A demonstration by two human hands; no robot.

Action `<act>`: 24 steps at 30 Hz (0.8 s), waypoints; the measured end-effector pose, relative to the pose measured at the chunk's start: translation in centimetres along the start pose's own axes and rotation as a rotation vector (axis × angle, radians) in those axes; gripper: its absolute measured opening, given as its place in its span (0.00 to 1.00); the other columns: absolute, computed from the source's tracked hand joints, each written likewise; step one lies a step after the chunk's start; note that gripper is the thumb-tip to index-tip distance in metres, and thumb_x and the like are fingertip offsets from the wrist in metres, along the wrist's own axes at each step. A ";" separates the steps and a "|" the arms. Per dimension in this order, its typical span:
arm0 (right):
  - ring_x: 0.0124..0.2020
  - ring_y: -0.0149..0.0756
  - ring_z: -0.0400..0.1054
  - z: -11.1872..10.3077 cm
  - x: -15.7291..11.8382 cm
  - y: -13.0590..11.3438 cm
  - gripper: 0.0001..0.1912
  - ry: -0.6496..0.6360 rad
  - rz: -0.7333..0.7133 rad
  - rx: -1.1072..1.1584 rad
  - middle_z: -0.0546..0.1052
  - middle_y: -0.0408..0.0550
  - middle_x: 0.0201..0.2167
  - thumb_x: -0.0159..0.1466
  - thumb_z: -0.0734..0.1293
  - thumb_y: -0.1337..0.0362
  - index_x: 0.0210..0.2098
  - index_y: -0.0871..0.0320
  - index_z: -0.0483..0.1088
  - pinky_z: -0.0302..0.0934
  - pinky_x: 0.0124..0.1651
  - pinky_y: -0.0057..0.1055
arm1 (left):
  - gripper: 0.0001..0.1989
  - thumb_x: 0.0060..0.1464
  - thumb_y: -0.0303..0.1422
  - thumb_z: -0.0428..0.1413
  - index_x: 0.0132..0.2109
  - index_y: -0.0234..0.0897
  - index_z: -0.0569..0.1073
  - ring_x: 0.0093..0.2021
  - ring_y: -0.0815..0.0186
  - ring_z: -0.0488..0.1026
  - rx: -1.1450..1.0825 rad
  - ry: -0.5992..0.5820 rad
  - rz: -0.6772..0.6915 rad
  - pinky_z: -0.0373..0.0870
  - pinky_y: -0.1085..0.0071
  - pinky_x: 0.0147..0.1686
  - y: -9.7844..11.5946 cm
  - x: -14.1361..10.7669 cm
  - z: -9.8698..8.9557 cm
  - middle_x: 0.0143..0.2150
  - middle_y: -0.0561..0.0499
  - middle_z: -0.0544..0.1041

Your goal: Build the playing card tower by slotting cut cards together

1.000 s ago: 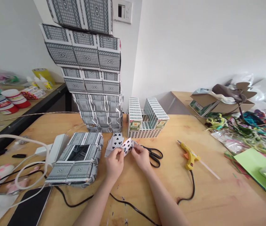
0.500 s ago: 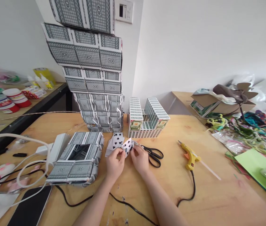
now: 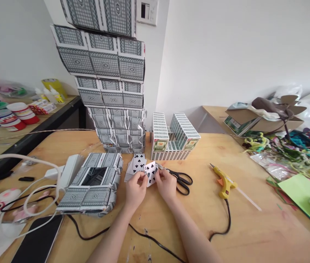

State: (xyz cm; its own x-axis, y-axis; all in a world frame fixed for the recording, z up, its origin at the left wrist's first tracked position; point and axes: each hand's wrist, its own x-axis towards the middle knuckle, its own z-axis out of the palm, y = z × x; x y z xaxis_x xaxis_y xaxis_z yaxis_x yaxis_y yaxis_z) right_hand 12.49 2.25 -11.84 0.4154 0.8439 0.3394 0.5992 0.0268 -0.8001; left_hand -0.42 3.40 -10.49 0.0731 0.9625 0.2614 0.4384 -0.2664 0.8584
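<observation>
Between my hands is a white playing card with black clubs, face up. My left hand pinches its left edge, and my right hand pinches its right edge. Behind my left hand, more playing cards lie fanned on the wooden table. Black-handled scissors rest just right of my right hand, their blades partly hidden by it. Left of my hands lies a flat block of joined cards with a rectangular opening.
A tall card tower rises behind the block. Beside it stands a structure of green-and-white card boxes. A yellow glue gun lies at right, its black cord trailing forward. White cables, a power strip and a phone are at left.
The card between my hands has turned from a tilted, folded-looking pose to lie flatter, with more of its face showing. The whole view has shifted slightly.
</observation>
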 end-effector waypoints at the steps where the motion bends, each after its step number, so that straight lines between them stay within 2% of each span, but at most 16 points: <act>1: 0.19 0.32 0.65 -0.1 0.2 -0.1 0.18 -0.018 0.049 0.086 0.72 0.45 0.17 0.59 0.58 0.56 0.20 0.59 0.68 0.57 0.24 0.26 | 0.06 0.49 0.34 0.50 0.27 0.37 0.66 0.24 0.69 0.69 -0.032 0.000 -0.022 0.63 0.76 0.25 -0.1 0.0 0.0 0.22 0.55 0.70; 3: 0.19 0.32 0.63 -0.4 0.6 -0.2 0.22 -0.072 0.134 0.282 0.70 0.44 0.16 0.61 0.55 0.53 0.20 0.60 0.67 0.56 0.22 0.25 | 0.06 0.48 0.35 0.50 0.27 0.37 0.66 0.24 0.69 0.68 -0.118 0.003 -0.066 0.64 0.76 0.25 -0.3 0.1 0.0 0.22 0.55 0.69; 6: 0.20 0.32 0.63 -0.5 0.9 -0.3 0.23 -0.211 0.170 0.500 0.70 0.44 0.18 0.61 0.55 0.50 0.25 0.61 0.69 0.57 0.22 0.26 | 0.07 0.47 0.35 0.51 0.26 0.36 0.65 0.23 0.70 0.66 -0.242 -0.010 -0.111 0.62 0.76 0.23 -0.5 0.4 0.1 0.21 0.55 0.66; 12: 0.15 0.28 0.55 -0.2 0.5 -0.4 0.20 -0.442 0.232 0.686 0.63 0.40 0.15 0.58 0.56 0.47 0.27 0.57 0.65 0.53 0.18 0.25 | 0.09 0.45 0.35 0.52 0.23 0.36 0.63 0.21 0.72 0.62 -0.372 -0.074 -0.164 0.60 0.77 0.21 -0.5 0.8 -0.2 0.19 0.57 0.63; 15: 0.14 0.27 0.52 -0.2 0.3 -0.7 0.19 -0.464 0.253 0.659 0.59 0.37 0.15 0.58 0.57 0.46 0.25 0.56 0.61 0.51 0.17 0.24 | 0.09 0.45 0.34 0.51 0.22 0.36 0.62 0.21 0.72 0.61 -0.384 -0.098 -0.171 0.59 0.77 0.21 -0.5 0.8 -0.4 0.18 0.57 0.61; 19: 0.15 0.24 0.49 -0.2 0.2 -0.8 0.19 -0.409 0.225 0.664 0.55 0.36 0.15 0.57 0.59 0.49 0.21 0.56 0.55 0.47 0.17 0.22 | 0.09 0.45 0.34 0.51 0.22 0.36 0.61 0.21 0.72 0.59 -0.373 -0.115 -0.180 0.57 0.77 0.21 -0.6 0.6 -0.4 0.18 0.57 0.60; 24: 0.15 0.24 0.47 -0.2 0.2 -0.5 0.17 -0.421 0.162 0.623 0.54 0.36 0.15 0.59 0.59 0.52 0.20 0.57 0.54 0.45 0.16 0.22 | 0.08 0.44 0.32 0.51 0.22 0.36 0.61 0.21 0.73 0.59 -0.377 -0.103 -0.175 0.57 0.77 0.21 -0.7 0.4 -0.2 0.18 0.58 0.60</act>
State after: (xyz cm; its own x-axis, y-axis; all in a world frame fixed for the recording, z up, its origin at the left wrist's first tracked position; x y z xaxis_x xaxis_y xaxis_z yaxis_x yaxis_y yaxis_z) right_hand 12.42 2.28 -11.22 0.0951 0.9925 0.0772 0.0049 0.0771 -0.9970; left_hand -0.88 3.97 -10.92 0.1243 0.9899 0.0680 0.0949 -0.0801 0.9923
